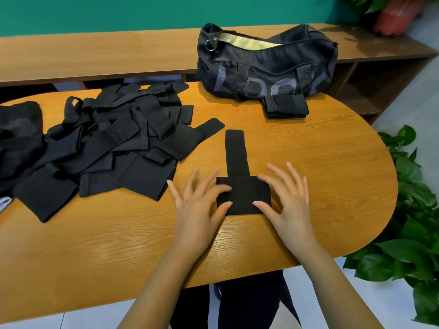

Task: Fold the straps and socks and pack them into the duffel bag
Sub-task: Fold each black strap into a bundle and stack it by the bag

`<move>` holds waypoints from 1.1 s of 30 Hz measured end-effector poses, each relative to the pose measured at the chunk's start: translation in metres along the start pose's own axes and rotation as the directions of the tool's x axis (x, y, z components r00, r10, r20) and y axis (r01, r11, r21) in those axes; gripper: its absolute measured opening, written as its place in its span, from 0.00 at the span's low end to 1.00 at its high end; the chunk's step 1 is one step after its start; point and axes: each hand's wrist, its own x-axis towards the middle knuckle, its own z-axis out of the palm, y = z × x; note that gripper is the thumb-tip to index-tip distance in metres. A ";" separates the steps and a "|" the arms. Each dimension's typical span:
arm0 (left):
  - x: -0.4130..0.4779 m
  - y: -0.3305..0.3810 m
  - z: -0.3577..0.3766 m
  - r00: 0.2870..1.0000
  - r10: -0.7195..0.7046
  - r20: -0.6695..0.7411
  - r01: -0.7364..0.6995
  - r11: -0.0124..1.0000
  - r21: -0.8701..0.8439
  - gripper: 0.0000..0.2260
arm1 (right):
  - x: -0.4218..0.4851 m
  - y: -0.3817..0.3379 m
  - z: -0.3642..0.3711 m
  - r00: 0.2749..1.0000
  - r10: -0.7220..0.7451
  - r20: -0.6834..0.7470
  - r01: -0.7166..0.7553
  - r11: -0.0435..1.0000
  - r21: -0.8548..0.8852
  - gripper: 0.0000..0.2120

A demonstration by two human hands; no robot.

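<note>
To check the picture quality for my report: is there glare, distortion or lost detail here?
Head view: the wide lens curves the table and the shelf behind; soft glare lies on the wood at lower left; the black strap pile loses detail, dark on dark; the left hand and right hand look sharp.

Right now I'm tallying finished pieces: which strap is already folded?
The compact bundle right by the duffel bag; the others lie loose in the pile, and one strap lies stretched out.
</note>
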 end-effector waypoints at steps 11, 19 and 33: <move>-0.001 -0.002 0.000 0.993 0.083 0.083 -0.084 0.996 0.004 0.23 | -0.002 0.005 0.001 0.986 -0.065 0.154 0.072 0.997 -0.041 0.24; -0.002 -0.001 0.000 0.997 0.067 0.031 -0.064 0.996 -0.068 0.20 | -0.001 0.004 0.001 0.992 -0.048 0.114 0.050 0.999 -0.014 0.18; -0.004 -0.002 -0.001 1.000 0.013 0.000 -0.013 0.984 -0.178 0.16 | -0.001 0.005 0.002 0.998 -0.034 0.059 0.029 0.995 0.092 0.17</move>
